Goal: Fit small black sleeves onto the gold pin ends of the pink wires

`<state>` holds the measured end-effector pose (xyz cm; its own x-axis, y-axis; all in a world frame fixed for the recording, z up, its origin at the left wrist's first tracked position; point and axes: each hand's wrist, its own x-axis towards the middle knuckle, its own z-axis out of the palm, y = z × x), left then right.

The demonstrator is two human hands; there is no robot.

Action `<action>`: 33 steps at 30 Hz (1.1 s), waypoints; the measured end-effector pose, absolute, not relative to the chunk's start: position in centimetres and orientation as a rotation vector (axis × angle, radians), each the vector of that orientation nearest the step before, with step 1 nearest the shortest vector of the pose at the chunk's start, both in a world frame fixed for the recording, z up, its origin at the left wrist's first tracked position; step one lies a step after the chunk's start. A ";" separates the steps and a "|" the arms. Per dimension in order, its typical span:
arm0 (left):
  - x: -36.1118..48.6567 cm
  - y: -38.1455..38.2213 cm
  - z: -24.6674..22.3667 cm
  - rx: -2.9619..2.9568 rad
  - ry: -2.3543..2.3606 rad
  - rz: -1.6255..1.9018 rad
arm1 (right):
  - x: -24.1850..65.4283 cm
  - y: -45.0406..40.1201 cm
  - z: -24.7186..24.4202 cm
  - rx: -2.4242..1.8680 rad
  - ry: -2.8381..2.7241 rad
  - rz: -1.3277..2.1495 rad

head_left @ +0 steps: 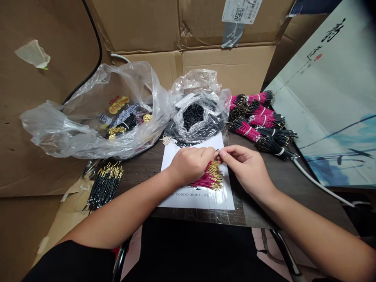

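My left hand (pixel 192 163) is closed in a pinch above a bunch of red wires (pixel 210 178) with gold-coloured tips. What its fingers grip is mostly hidden. Close beside it, my right hand (pixel 248 166) pinches a small black sleeve (pixel 217 154) between thumb and forefinger, right at the left fingertips. The red wires lie on a white printed sheet (pixel 226 196), partly under my left hand. Just behind the hands, an open clear plastic bag (pixel 210 131) holds many short black sleeves (pixel 193 116); some loose ones lie before it.
Tied bundles of red wires (pixel 248 129) and black wires (pixel 274 148) lie at the right. A large clear bag (pixel 73 135) holds gold-tipped wires at the left, with black wires (pixel 105 184) nearer me. Cardboard (pixel 223 66) stands behind; a white cable (pixel 323 184) crosses the right edge.
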<state>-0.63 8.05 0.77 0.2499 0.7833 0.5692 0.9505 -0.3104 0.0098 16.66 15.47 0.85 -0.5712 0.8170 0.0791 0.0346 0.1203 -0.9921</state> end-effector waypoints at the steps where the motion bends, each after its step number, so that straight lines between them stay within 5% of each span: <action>1: -0.9 8.2 0.8 -2.203 -1.651 -0.733 | 16.7 15.7 0.7 -0.838 -1.729 1.510; 13: -1.6 7.8 1.3 -2.304 -1.811 -1.209 | 17.2 17.0 0.8 -0.865 -1.907 1.520; 33: -2.0 8.6 -0.4 -2.329 -1.834 -0.609 | 16.8 17.3 -0.5 -0.675 -2.465 0.933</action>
<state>-2.01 8.62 -0.42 0.1875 0.9064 0.3785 0.9526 -0.2617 0.1549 16.78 17.31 -0.46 -0.7947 0.5704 0.2075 0.2901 0.6572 -0.6957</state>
